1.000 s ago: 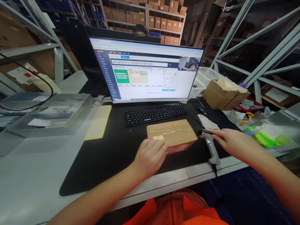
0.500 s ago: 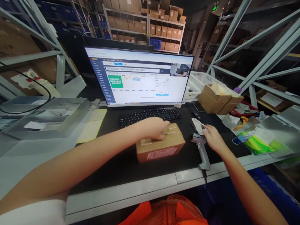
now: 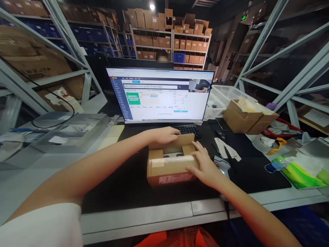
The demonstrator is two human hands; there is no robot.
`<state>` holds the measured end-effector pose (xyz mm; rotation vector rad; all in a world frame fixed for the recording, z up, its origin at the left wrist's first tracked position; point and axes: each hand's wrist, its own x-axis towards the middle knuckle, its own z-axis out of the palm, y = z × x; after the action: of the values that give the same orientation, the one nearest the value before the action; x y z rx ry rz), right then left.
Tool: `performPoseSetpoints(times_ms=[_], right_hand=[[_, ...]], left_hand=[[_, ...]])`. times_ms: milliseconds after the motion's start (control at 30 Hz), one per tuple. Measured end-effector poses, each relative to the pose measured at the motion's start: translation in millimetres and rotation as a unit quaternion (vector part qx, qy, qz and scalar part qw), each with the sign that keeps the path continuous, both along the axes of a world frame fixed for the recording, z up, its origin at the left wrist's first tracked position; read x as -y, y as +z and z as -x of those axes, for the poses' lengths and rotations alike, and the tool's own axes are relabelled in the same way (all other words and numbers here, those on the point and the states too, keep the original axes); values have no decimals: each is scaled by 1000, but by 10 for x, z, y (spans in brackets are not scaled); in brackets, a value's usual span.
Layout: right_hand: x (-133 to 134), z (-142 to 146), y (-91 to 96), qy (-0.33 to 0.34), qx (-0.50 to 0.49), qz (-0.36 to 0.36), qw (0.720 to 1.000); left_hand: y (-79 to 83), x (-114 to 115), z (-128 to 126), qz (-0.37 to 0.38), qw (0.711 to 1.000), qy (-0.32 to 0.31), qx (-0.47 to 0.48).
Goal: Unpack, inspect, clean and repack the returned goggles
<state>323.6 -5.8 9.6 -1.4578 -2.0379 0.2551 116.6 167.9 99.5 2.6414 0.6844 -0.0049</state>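
A small cardboard box point(image 3: 169, 164) sits in front of me with its top flaps partly raised. Something pale shows inside, too little of it to name. My left hand point(image 3: 166, 134) holds the far flap at its top edge, fingers bent over it. My right hand point(image 3: 204, 164) grips the box's right end, thumb on the near flap and fingers along the side. Partly covered by my right forearm, a grey barcode scanner point(image 3: 222, 165) lies to the right. Beyond it is a white paper piece point(image 3: 232, 153) with a thin dark object on it.
A monitor point(image 3: 159, 99) stands behind a black keyboard point(image 3: 190, 131). Opened cartons point(image 3: 241, 118) and a white basket point(image 3: 216, 106) are at the back right. A green tissue pack point(image 3: 295, 175) lies right; a grey tray point(image 3: 74, 137) is left. A person's head shows behind the monitor.
The box top has come open, its far flap now lifted by my left hand. My right hand has left the paper and dark object and moved left onto the box.
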Motion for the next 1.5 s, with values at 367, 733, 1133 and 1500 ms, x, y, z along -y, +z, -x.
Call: performPoseSetpoints(times_ms=[367,733,1133,1500], right_hand=[[715,-284,-265,168,115,-54,978],[-243,-55,571,244,75,94,962],[655,-880,-649,-18,-138,42,989],[788,-592,-668,-70,-216,119,967]], left_hand=[[-249,175,261,-214,957,16,196],[-459,1122,971,-266,939,-11,219],[-1816,1163,1370,200,860,207,422],[-1528,1085,886,342,701,295,552]])
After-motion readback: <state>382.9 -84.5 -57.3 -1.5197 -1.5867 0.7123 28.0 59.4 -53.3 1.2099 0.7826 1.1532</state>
